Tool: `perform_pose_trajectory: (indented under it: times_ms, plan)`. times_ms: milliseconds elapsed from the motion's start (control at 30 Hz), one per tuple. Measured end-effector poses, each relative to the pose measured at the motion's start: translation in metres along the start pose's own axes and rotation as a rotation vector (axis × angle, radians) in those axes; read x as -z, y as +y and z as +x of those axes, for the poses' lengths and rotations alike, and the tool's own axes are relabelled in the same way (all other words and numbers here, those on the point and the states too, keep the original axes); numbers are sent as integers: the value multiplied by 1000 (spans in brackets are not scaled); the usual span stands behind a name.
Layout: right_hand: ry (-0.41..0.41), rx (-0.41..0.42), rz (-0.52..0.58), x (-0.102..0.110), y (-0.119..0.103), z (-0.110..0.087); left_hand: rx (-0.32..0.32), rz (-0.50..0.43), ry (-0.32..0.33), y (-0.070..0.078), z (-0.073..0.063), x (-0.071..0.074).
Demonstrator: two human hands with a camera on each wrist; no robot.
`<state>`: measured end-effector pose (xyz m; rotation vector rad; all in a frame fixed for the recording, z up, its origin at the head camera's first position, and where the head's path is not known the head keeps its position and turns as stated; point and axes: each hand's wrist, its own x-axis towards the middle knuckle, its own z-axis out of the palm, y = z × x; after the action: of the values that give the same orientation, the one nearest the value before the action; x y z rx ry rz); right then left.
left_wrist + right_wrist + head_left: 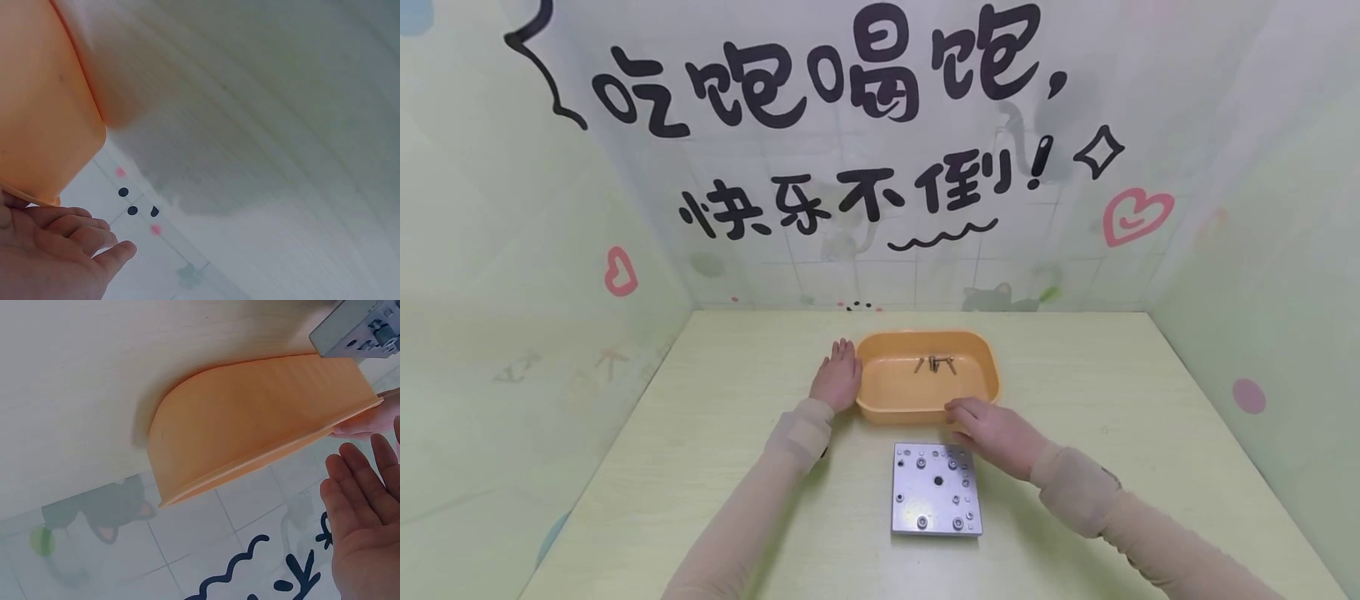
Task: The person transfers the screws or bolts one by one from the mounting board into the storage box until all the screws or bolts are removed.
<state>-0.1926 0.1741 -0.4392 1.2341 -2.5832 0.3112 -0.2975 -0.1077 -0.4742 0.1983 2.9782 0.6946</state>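
Basin (895,413): long axis left-right, opening upward. Left hand (837,379) straight-fingered at left end; right hand (997,432) loose-fingered by nearer rim.

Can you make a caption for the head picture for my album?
Left hand and right hand at an orange tray of small metal parts, a metal block in front.
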Motion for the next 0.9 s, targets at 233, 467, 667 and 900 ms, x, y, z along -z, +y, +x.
perform_pose_trajectory:
  times_ms: [233,467,667,900]
  plan:
    - [-18,-18,20,0,-9,-8,2,-4,-7,-1,0,0]
    - [-4,-14,18,-4,-16,-20,-4,-2,-1,0,-1,1]
    - [-15,-29,11,-11,-18,-31,-7,-1,-2,-1,0,1]
    - [-29,-47,37,-21,-17,-40,-9,-11,4,0,0,1]
